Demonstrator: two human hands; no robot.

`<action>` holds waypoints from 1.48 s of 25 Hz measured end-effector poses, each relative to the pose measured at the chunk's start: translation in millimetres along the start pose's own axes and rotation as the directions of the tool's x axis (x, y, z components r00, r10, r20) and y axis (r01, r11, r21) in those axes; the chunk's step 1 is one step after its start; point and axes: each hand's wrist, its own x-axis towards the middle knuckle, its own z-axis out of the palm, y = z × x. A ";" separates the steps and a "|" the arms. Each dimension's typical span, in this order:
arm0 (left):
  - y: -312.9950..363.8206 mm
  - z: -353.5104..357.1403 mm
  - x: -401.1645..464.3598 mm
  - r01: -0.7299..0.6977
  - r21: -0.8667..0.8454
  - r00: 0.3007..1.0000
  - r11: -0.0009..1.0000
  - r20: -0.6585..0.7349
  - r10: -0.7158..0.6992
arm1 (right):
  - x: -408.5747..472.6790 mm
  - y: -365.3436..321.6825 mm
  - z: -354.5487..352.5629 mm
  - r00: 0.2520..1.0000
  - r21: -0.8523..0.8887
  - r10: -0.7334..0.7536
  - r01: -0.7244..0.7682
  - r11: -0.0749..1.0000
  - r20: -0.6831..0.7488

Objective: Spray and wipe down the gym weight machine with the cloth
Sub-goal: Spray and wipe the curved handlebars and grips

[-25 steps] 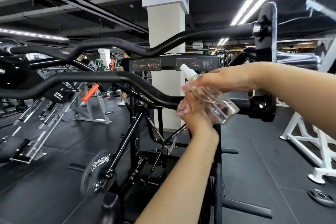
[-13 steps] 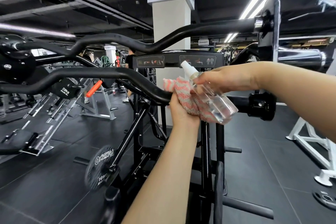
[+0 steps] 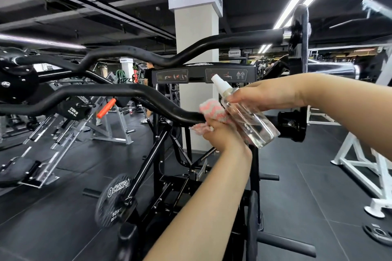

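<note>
My left hand [image 3: 222, 133] grips a pink-and-white cloth [image 3: 213, 111] wrapped around the lower black curved bar [image 3: 148, 96] of the weight machine, right where the bar dips. My right hand [image 3: 269, 93] holds a clear spray bottle [image 3: 248, 118] with a white nozzle, tilted with the nozzle up and left, just above and in front of the cloth. A second curved bar [image 3: 191, 54] runs higher up behind.
A white pillar [image 3: 196, 34] with a Demonpro sign stands behind the machine. A 10 kg Olympia plate [image 3: 115, 199] hangs low on the frame. Other benches [image 3: 38, 167] stand left, a white rack [image 3: 364, 161] right, a loose plate [image 3: 377, 232] on the floor.
My left hand has brought the cloth up onto the lower bar and slid it slightly left along it. The right hand keeps the bottle in nearly the same place.
</note>
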 end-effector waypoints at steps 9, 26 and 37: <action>35.9 -17.8 -26.1 0.311 -0.103 0.944 0.945 0.147 -0.294 | -14.8 4.2 -4.7 1.000 0.001 0.004 -0.004 1.000 0.018; 39.6 -9.0 -26.9 0.305 -0.178 0.843 0.936 0.508 -0.178 | -23.5 17.4 -32.1 0.996 0.138 0.004 0.009 0.990 -0.094; 42.1 11.9 -39.7 0.161 0.024 0.984 0.987 0.071 -0.162 | -46.3 25.8 -36.8 0.956 0.332 -0.032 0.132 0.934 -0.292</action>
